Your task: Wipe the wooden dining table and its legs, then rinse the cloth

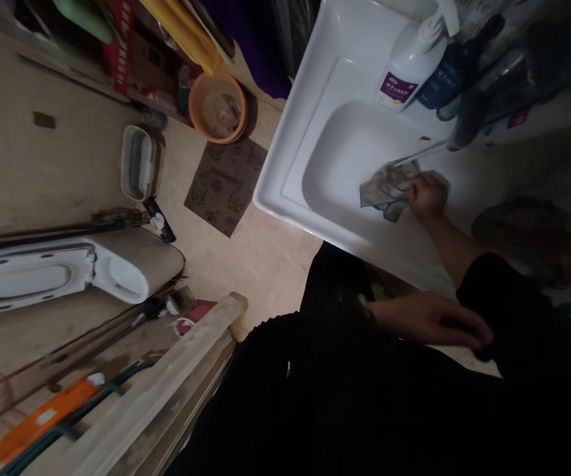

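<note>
My right hand (429, 195) is closed in a fist on a greyish, wet-looking cloth (389, 188) with blue edging. The cloth hangs into the white washbasin (335, 152), under a thin stream of water from the dark faucet (466, 122). My left hand (429, 320), a band at its wrist, reaches across in front of my body. Its fingers are bent together at the black sleeve (508, 304) of my right arm, pinching the fabric; the fingertips are partly in shadow. The right forearm is bare from cuff to wrist.
A white pump bottle (407, 66) and a dark blue bottle (441, 79) stand on the basin's back edge. On the floor are an orange bucket (216, 79), a patterned mat (226, 182) and a grey bin (137, 162). A toilet (117, 271) lies at left.
</note>
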Action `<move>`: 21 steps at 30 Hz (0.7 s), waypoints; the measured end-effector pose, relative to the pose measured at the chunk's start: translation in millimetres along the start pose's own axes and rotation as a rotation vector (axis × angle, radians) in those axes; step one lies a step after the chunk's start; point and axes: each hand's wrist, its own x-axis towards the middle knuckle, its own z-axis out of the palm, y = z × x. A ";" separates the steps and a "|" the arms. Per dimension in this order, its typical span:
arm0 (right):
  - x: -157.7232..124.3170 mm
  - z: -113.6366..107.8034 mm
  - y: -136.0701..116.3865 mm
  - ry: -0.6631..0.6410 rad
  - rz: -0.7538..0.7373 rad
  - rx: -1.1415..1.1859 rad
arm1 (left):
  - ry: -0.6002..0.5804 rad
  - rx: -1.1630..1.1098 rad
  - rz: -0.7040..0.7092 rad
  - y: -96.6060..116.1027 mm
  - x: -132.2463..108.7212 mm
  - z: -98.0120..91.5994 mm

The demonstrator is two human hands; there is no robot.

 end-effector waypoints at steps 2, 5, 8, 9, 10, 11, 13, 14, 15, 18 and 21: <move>-22.2 15.1 -15.0 0.110 -0.009 0.039 | 0.266 -0.007 0.095 13.5 -6.3 -32.0; -78.3 34.4 -51.4 0.159 -0.059 0.133 | 1.308 -0.162 0.367 47.1 -30.4 -105.9; -157.2 45.0 -107.7 -0.009 -0.231 0.266 | 1.816 -0.191 0.478 93.2 -70.3 -187.9; -182.8 47.0 -129.5 -0.119 -0.357 0.356 | 2.030 -0.185 0.559 108.5 -84.7 -211.5; -205.3 48.7 -151.6 -0.234 -0.474 0.438 | 2.106 -0.147 0.603 122.5 -98.4 -231.9; -223.3 50.3 -172.7 -0.342 -0.554 0.506 | 2.168 -0.113 0.635 134.8 -111.0 -248.9; -243.4 53.8 -209.1 -0.483 -0.586 0.611 | 2.256 -0.015 0.686 152.7 -131.9 -273.0; -245.9 55.8 -223.2 -0.517 -0.568 0.643 | 2.287 0.036 0.701 158.5 -140.5 -280.9; -244.5 57.5 -234.5 -0.538 -0.544 0.667 | 2.315 0.089 0.709 162.7 -148.3 -286.6; -229.2 58.8 -254.2 -0.630 -0.470 0.736 | 2.382 0.257 0.597 172.3 -171.9 -292.8; -218.9 49.4 -262.4 -0.867 -0.298 0.859 | 2.373 0.461 0.412 186.7 -198.9 -285.7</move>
